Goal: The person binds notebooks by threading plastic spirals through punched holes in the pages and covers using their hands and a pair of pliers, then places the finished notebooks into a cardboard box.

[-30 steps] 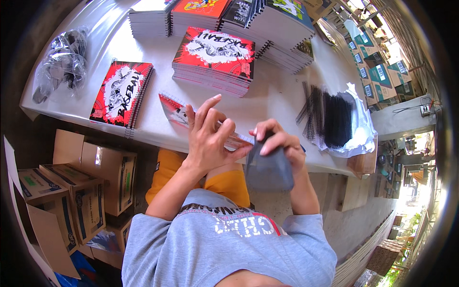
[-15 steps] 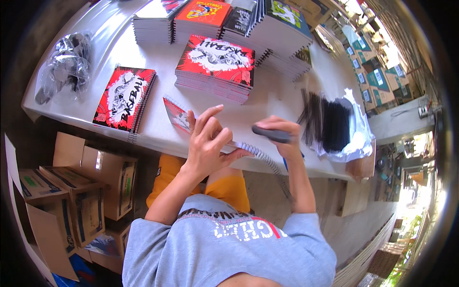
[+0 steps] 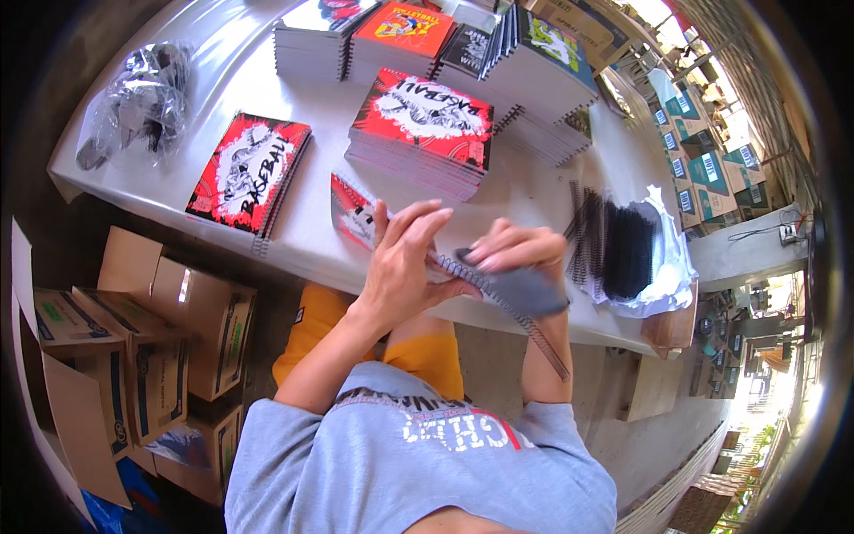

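Near the front edge of the table, my left hand is closed on a notebook with a red, white and black cover, held tilted. A dark spiral binding coil runs along the notebook's edge, and its long free end hangs down to the right past the table edge. My right hand grips a dark grey flat pad, blurred by motion, right against or just over the coil; whether it touches cannot be told. My left fingers hide much of the notebook.
A pile of red notebooks stands ahead, a smaller pile to the left. Several notebook stacks line the back. Loose black coils lie on white wrapping at right. A plastic bag is far left; cardboard boxes stand below.
My right hand has brought the pad down and toward the coil, turning it. My left hand keeps its hold on the notebook. The whole view has shifted slightly.
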`<state>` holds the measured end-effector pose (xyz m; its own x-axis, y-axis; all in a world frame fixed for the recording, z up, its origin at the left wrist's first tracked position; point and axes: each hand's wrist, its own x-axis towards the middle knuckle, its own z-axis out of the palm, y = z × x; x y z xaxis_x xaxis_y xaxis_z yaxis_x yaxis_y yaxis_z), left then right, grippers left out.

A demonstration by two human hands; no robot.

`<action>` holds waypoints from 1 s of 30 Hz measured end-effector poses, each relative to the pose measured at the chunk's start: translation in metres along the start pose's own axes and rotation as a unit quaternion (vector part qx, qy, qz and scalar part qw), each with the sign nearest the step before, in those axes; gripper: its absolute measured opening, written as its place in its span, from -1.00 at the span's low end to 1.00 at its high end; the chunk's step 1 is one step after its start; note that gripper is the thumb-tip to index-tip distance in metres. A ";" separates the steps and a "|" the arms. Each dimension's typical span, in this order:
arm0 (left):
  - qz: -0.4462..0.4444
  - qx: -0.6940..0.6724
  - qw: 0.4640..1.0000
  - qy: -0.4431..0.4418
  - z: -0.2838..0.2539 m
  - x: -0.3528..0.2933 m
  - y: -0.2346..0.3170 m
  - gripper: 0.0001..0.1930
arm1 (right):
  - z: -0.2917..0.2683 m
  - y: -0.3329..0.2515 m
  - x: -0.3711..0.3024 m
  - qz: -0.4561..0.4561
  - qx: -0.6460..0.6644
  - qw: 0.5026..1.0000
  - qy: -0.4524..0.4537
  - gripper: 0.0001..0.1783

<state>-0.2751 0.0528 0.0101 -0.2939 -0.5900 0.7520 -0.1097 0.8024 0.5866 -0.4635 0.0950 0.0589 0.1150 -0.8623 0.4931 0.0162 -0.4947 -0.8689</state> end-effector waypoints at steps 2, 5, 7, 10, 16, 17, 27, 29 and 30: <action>-0.016 0.102 0.994 -0.016 -0.018 0.012 0.004 -0.11 | 0.016 -0.008 0.013 0.060 -0.259 0.960 -0.088 -0.56; -0.046 0.198 0.979 -0.010 -0.045 0.024 -0.017 -0.38 | 0.002 0.006 0.002 0.095 -0.075 0.989 0.088 -0.58; -0.071 0.145 0.987 0.000 -0.047 0.020 -0.027 -0.39 | 0.011 0.001 0.011 0.099 -0.075 0.992 0.001 -0.59; -0.063 0.148 0.987 0.007 -0.041 0.020 -0.026 -0.40 | 0.012 0.009 0.017 0.124 -0.181 0.975 -0.027 -0.61; 0.000 0.160 0.987 -0.008 -0.045 0.026 -0.025 -0.38 | 0.022 0.004 0.030 0.130 -0.275 0.950 -0.063 -0.61; 0.003 0.159 0.987 -0.013 -0.047 0.024 -0.023 -0.38 | 0.020 0.013 0.021 0.130 -0.274 0.951 -0.056 -0.61; 0.003 0.106 0.993 0.041 -0.045 0.024 -0.024 -0.37 | 0.014 0.013 0.032 -0.036 0.034 0.997 -0.065 -0.63; -0.067 0.064 0.995 0.040 -0.049 0.016 -0.033 -0.38 | 0.035 0.010 0.037 0.069 -0.166 0.979 -0.095 -0.64; -0.039 0.046 0.997 0.054 -0.050 0.018 -0.034 -0.36 | 0.034 0.015 0.034 0.068 -0.165 0.980 -0.088 -0.64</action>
<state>-0.2288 0.0103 0.0183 -0.1784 -0.6529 0.7361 -0.2168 0.7558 0.6178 -0.4257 0.0621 0.0607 0.2642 -0.9053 0.3326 -0.3293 -0.4088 -0.8512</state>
